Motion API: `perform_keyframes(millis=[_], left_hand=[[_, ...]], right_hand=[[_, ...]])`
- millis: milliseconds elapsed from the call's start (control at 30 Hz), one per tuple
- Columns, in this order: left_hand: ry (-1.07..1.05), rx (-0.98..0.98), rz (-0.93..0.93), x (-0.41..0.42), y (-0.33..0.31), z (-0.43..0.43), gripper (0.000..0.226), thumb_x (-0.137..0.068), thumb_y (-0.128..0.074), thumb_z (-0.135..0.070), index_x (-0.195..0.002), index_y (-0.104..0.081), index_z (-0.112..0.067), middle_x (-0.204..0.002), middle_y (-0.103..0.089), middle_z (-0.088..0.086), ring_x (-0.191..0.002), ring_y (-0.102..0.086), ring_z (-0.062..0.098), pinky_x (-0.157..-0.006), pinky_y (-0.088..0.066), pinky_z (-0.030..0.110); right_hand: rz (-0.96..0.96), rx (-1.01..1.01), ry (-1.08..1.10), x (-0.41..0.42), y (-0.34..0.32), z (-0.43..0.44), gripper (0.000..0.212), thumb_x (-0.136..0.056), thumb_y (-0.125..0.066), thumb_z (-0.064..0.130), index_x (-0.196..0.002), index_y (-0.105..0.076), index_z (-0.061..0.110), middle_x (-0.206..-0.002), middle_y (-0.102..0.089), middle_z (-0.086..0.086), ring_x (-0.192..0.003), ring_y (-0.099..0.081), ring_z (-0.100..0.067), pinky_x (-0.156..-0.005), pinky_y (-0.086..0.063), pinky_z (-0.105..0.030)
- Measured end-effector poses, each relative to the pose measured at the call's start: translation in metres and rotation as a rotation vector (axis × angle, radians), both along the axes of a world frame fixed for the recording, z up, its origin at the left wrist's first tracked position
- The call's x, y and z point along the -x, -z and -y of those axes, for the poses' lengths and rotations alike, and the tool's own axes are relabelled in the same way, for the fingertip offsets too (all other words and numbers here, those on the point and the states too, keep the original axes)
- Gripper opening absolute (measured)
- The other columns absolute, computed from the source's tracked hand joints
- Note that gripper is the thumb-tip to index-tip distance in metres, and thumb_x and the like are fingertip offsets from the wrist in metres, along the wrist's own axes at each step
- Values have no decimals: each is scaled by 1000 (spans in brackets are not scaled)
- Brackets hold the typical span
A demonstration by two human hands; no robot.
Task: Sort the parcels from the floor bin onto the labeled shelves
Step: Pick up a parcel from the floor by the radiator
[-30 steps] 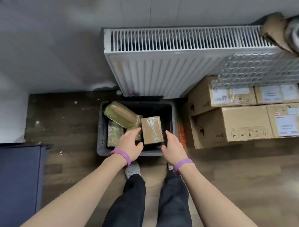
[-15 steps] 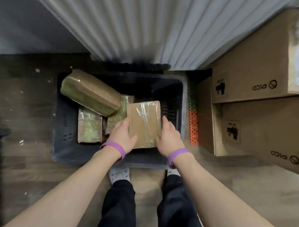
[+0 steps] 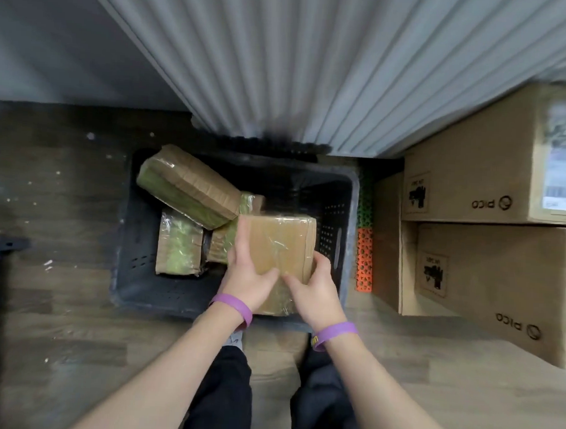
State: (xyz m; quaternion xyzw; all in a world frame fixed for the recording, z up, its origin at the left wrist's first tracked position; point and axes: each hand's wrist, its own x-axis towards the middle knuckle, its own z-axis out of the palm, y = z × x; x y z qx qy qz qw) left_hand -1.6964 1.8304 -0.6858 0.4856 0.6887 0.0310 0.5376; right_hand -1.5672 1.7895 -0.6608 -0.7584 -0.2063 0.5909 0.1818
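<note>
**Both hands grip one parcel above the bin**

The left hand (image 3: 248,274) clasps the left side of the brown parcel (image 3: 280,243), fingers running up its edge and thumb laid across the taped top. The right hand (image 3: 314,290) curls round the near right corner, its thumb also on top, almost meeting the other thumb. Both forearms reach forward and down, each with a purple wristband (image 3: 235,306). The parcel sits over the right half of the dark floor bin (image 3: 345,236). In the left half a long parcel (image 3: 185,184) lies tilted across a small parcel (image 3: 178,245). A white radiator (image 3: 281,68) stands behind the bin, and stacked cardboard boxes (image 3: 471,177) stand to the right on the wooden floor (image 3: 60,302).
</note>
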Motion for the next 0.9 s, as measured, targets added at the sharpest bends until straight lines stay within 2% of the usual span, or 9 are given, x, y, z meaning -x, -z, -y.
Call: perform_keyframes(millis=[67,167,267,333,467,633,700,800,900], left_hand=[[-22,24,20,2,-49,2,106,-81,-67,-24,-138,17,-56,-156,-10,-3,-130,-37,14,-93,-29,19],[-64,64,45,5,-133,0,102,-82,-66,-23,-144,11,-48,-156,-11,1,-139,-27,20,-101,-24,25],[-78,8,89,10,-221,-9,82,-83,-67,-25,-143,-13,-41,-149,-27,3,-133,-36,23,-111,-31,37],[-82,-33,122,13,-275,-14,52,-86,-64,-29,-126,-32,-41,-133,-43,4,-120,-46,25,-104,-40,45],[-101,-49,171,14,-368,-13,18,-91,-50,-47,-98,-41,-34,-112,-47,12,-97,-49,27,-84,-42,36],[-193,-151,157,23,-442,2,17,-91,-55,-28,-88,-39,-31,-102,-47,11,-81,-51,22,-70,-43,33],[-263,-117,233,29,-464,5,39,-84,-65,-18,-110,-39,-32,-106,-51,11,-90,-57,25,-80,-51,41],[-213,-125,263,33,-491,7,78,-76,-70,-10,-136,-27,-35,-112,-51,5,-99,-56,19,-75,-46,26],[-138,-183,230,35,-514,4,79,-73,-69,-11,-142,-33,-23,-126,-41,4,-105,-52,17,-76,-45,23]], right_hand=[[38,24,41,4,-41,2,55,-90,-64,23,-136,-36,11,-120,-57,2,-104,-57,-12,-87,-45,-23],[108,19,72,8,-116,5,54,-91,-60,28,-135,-37,8,-127,-51,-1,-114,-52,-16,-93,-41,-27],[96,-62,133,7,-199,8,49,-91,-62,36,-128,-38,16,-117,-52,5,-111,-56,-17,-93,-45,-31],[49,-141,173,6,-248,12,54,-90,-62,43,-131,-32,27,-115,-55,9,-107,-59,-15,-95,-48,-35],[2,-220,143,7,-330,20,46,-95,-45,54,-135,-33,36,-135,-44,0,-122,-48,-19,-107,-40,-44],[57,-346,185,13,-400,20,7,-101,-43,31,-108,-43,33,-128,-50,-8,-114,-51,-21,-103,-41,-44],[2,-370,228,12,-420,16,24,-98,-46,19,-119,-41,31,-127,-50,-6,-114,-52,-24,-102,-42,-45],[-85,-385,272,6,-440,9,41,-97,-48,19,-137,-39,18,-129,-53,-4,-115,-56,-25,-101,-46,-47],[-48,-469,204,4,-452,0,35,-95,-57,32,-126,-49,15,-113,-60,6,-101,-59,-8,-78,-49,-25]])
